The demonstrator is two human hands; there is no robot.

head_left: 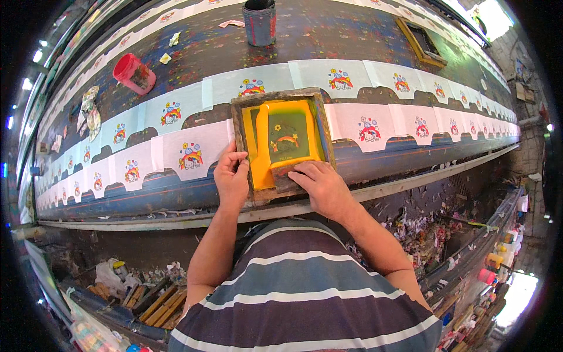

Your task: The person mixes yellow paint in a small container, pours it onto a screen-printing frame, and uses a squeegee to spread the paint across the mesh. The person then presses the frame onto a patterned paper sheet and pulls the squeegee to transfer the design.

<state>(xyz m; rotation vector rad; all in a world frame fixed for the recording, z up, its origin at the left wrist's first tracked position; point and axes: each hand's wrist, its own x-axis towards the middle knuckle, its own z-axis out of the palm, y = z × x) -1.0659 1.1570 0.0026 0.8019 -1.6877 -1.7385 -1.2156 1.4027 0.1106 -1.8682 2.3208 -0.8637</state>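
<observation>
In front of me a wooden-framed printing screen (326,126) lies over the near row of cut fabric pieces, with yellow ink (265,161) spread along its sides and bottom. Its mesh shows a small stencil design in the middle. My left hand (231,173) grips the frame's left edge, thumb and fingers closed on it. In my right hand (319,183) is a squeegee (285,178), a short dark wooden block held against the mesh at the near end of the frame. Pink fabric pieces (346,120) with a printed cartoon and rainbow motif lie either side.
A long dark, ink-spotted table (328,50) carries another row of pale blue printed pieces (220,88). On it stand a red bucket (134,74), a grey bucket (259,24) and a second frame (420,42). Below its near edge lie scraps (410,234) and wooden pieces (161,305).
</observation>
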